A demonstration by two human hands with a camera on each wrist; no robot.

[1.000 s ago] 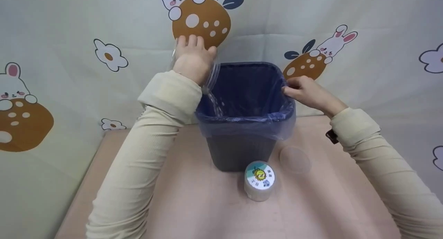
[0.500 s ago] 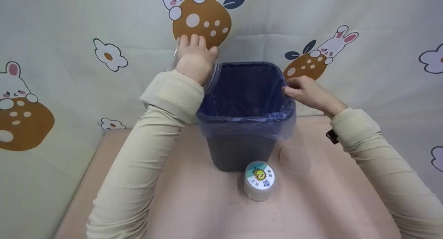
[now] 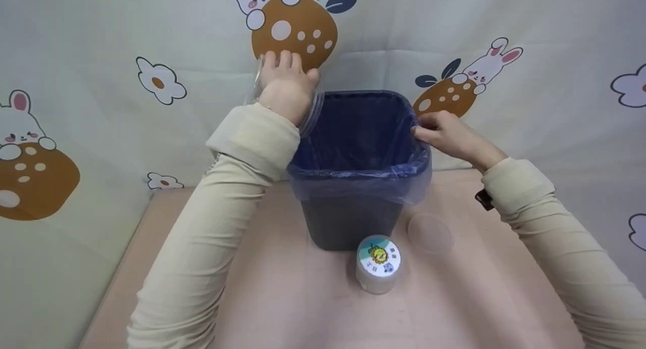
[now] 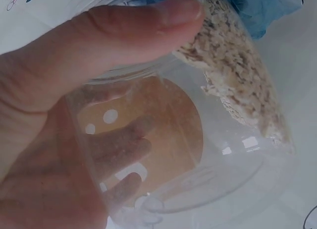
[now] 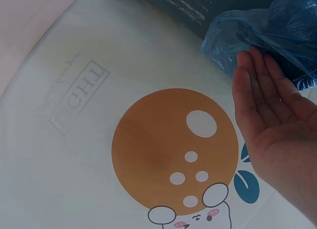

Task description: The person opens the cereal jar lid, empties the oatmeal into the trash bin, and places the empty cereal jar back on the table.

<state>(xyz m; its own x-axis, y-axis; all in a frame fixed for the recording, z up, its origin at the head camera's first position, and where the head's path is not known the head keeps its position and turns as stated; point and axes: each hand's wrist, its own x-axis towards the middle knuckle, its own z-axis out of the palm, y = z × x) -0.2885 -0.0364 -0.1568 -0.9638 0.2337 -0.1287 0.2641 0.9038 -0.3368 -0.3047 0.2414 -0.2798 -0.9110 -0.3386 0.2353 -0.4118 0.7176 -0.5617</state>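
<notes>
My left hand (image 3: 287,91) holds a clear plastic jar (image 3: 315,111), tilted beside the left rim of a dark trash bin (image 3: 348,220). In the left wrist view my thumb lies across the jar, and fingers show through its far wall. A clump of pale brown flakes (image 4: 240,70) lies along one side inside the jar, toward its mouth. At the bin's right rim, my right hand (image 3: 454,137) grips the edge, over the blue bag (image 3: 353,187) that lines it. The right wrist view shows long fingers against the bag; the thumb is hidden there.
A small tub with a sunflower label (image 3: 379,258) stands on the pink tabletop (image 3: 282,288) in front of the bin. To its right lies a clear round lid (image 3: 430,234). A printed cloth (image 3: 212,46) hangs close behind the bin.
A second ago, flakes were falling from the jar into the bin; now none are seen falling. My left hand has shifted slightly right with the jar. The right hand has stayed put.
</notes>
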